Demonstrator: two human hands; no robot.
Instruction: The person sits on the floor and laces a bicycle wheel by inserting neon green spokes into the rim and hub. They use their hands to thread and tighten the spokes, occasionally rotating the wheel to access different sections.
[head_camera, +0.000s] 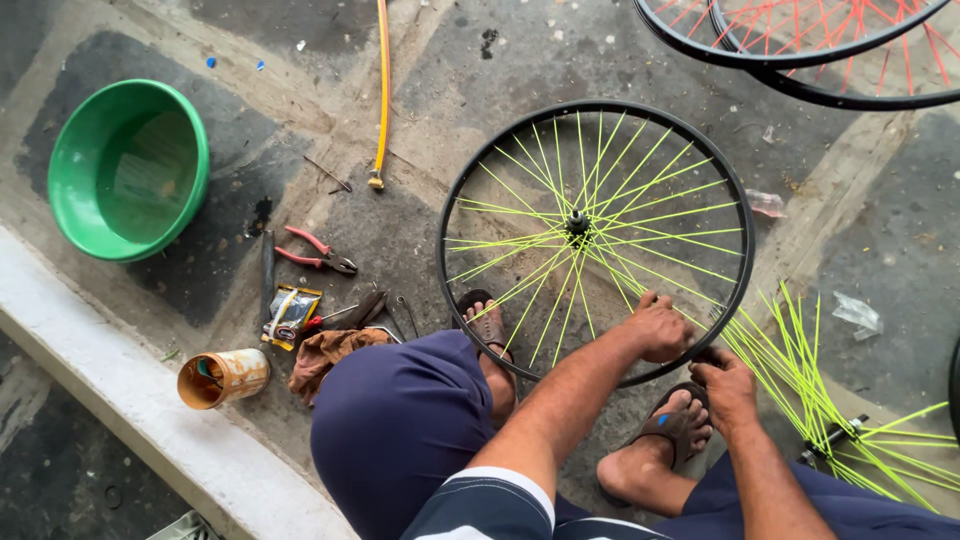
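Down on the floor, my left hand (660, 328) pinches a yellow spoke at the black wheel rim (470, 170) to keep it steady, and my right hand (727, 385) grips the rim's edge beside it.

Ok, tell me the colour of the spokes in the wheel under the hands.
Neon yellow-green spokes, head view.

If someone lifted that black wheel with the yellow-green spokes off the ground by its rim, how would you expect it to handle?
The wheel would probably feel light for its size, being only a thin rim and slim spokes. It likely stays fairly stiff, since most spokes look laced to the hub. Stood on edge it could roll. Both hands are at its near rim.
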